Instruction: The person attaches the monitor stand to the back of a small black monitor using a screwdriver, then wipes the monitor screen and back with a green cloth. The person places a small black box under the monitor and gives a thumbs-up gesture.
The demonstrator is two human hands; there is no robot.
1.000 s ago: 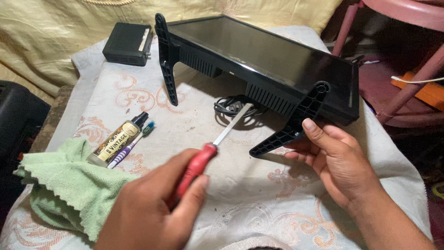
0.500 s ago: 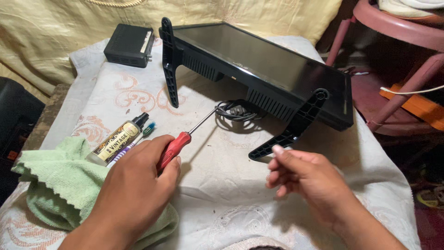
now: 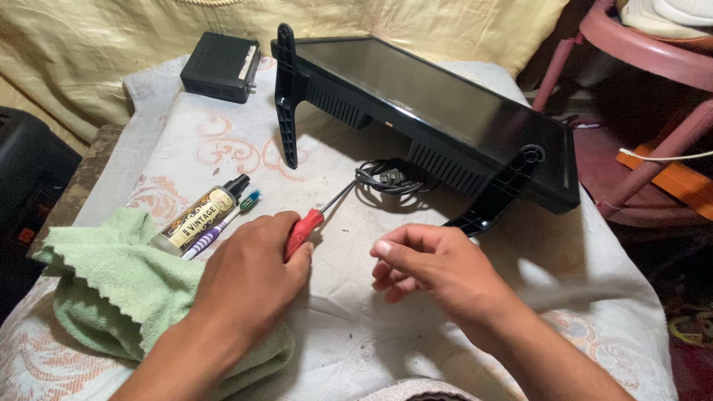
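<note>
My left hand point(image 3: 249, 275) grips a red-handled screwdriver point(image 3: 301, 232) low over the white patterned cloth point(image 3: 356, 341), its shaft pointing toward a coiled black cable point(image 3: 386, 178). My right hand point(image 3: 438, 271) hovers just right of it, fingers curled in; nothing shows between them. Beyond both hands a black flat-screen television point(image 3: 445, 104) lies screen-up. Its two black stand feet stick out toward me, the left foot point(image 3: 286, 96) and the right foot point(image 3: 497, 193). The right foot is nearest my right hand.
A green cloth point(image 3: 111, 282) lies under my left forearm. A small bottle point(image 3: 197, 219) and a toothbrush point(image 3: 223, 223) lie beside it. A black box point(image 3: 221, 67) sits at the far left corner. A pink chair point(image 3: 646, 67) stands at right, a black case point(image 3: 30, 186) at left.
My right hand left the television's right stand foot and drew back toward me with fingers curled. My left hand lowered the screwdriver away from the foot to the cloth.
</note>
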